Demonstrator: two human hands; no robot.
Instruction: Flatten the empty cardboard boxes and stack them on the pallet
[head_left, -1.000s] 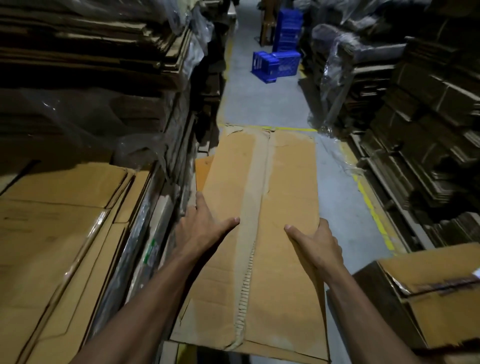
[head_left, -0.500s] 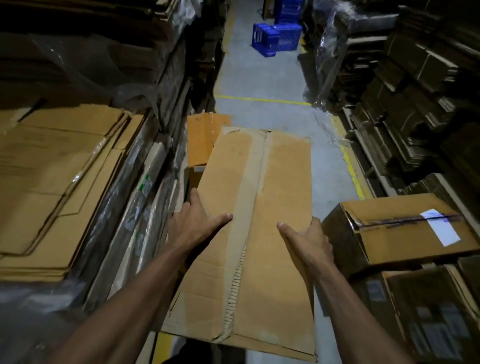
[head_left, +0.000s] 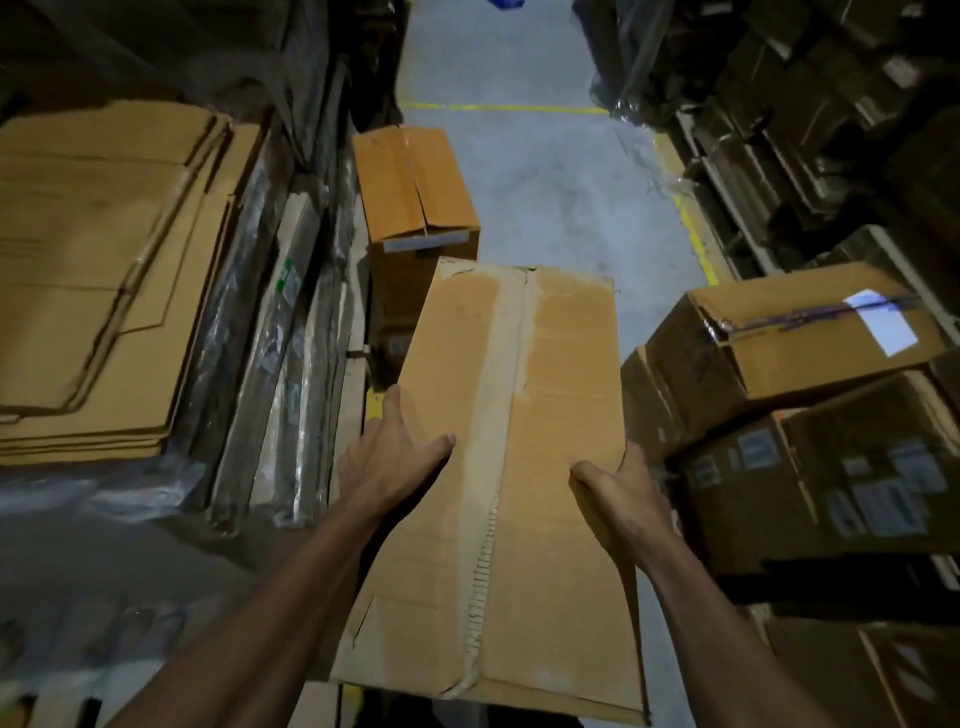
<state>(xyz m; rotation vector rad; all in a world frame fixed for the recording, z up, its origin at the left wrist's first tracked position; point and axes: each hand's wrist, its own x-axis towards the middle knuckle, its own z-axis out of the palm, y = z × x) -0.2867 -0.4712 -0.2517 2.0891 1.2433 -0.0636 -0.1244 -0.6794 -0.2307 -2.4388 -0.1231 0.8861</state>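
Hands grip a flattened cardboard box (head_left: 514, 467) by its long edges: left hand (head_left: 390, 457), right hand (head_left: 621, 491). Flat cardboard stack (head_left: 98, 270) lies beyond the left hand, taped boxes (head_left: 789, 338) beside the right

- The flattened box (head_left: 519, 467) is matt brown cardboard (paper tape torn along its seam).
- Glossy plastic wrap (head_left: 270, 364) covers stacked sheets.
- The floor (head_left: 545, 197) is rough grey concrete.

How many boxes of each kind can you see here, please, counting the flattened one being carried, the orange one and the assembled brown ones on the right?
Flattened box held in both hands: 1
Orange box on the floor: 1
Assembled brown boxes on the right, clearly in view: 2
Total: 4
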